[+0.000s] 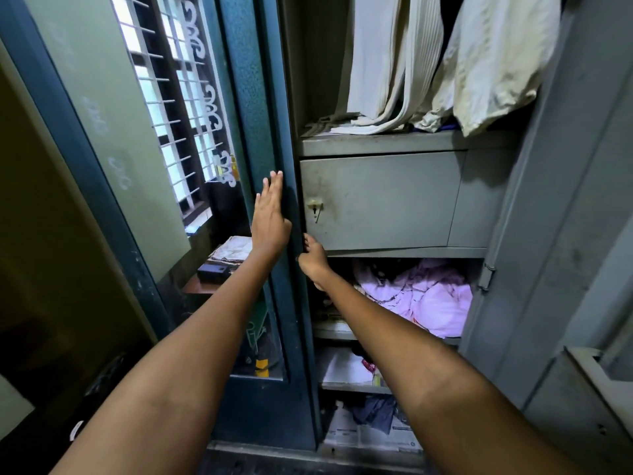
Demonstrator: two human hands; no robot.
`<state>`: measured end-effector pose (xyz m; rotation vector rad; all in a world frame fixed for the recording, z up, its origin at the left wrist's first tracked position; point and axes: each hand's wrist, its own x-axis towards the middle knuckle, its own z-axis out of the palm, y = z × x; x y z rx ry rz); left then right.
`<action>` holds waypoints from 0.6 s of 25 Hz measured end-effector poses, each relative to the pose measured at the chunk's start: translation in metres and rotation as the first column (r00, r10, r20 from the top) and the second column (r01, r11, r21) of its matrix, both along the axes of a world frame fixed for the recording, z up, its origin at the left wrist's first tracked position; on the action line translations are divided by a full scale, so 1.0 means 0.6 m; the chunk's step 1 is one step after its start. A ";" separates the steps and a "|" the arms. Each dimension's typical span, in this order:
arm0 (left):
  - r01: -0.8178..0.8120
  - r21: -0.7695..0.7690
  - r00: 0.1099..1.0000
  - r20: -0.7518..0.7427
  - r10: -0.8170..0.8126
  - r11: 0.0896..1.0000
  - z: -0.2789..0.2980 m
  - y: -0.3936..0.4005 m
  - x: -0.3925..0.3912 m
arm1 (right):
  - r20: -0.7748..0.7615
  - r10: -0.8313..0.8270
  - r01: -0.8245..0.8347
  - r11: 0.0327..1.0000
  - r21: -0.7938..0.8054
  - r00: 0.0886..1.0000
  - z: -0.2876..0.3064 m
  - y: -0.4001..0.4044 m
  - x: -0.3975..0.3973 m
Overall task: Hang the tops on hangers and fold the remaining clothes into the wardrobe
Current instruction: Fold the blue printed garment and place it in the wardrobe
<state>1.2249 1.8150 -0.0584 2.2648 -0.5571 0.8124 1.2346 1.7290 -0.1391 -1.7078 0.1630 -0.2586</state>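
Wardrobe (394, 200) stands ahead, cream tops (428, 63) hanging inside. Left hand (270, 214) lies flat, fingers straight, against the door (260, 97), while right hand (313, 257) curls round its edge, likely to swing it.

A person stands at a metal wardrobe (534, 234). The left hand (270, 217) lies flat with straight fingers on the dark green door (260, 97), which has a mirror (144, 132) showing a barred window. The right hand (313, 258) curls its fingers round the edge of that door. Up top, pale cloths (445, 63) hang down to a shelf. Under them is a grey locker box (380, 200) with a keyhole. Below that, a pink bundle of clothes (424, 296) sits on a shelf. At the bottom, a dark cloth (373, 413) lies on newspaper (352, 437).
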 end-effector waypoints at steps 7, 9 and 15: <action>0.033 0.089 0.997 -0.071 -0.027 0.995 0.019 0.015 -0.002 | -0.073 -0.101 0.099 0.995 -0.033 0.992 0.001 -0.005 -0.080; 0.037 0.124 0.993 -0.116 -0.023 0.992 0.026 0.014 -0.012 | -0.053 -0.185 0.185 0.983 -0.014 0.981 -0.008 -0.014 -0.132; 0.130 0.176 0.972 -0.215 -0.091 0.976 -0.020 -0.018 -0.094 | 0.144 -0.476 0.493 0.861 -0.123 0.867 -0.012 -0.068 -0.342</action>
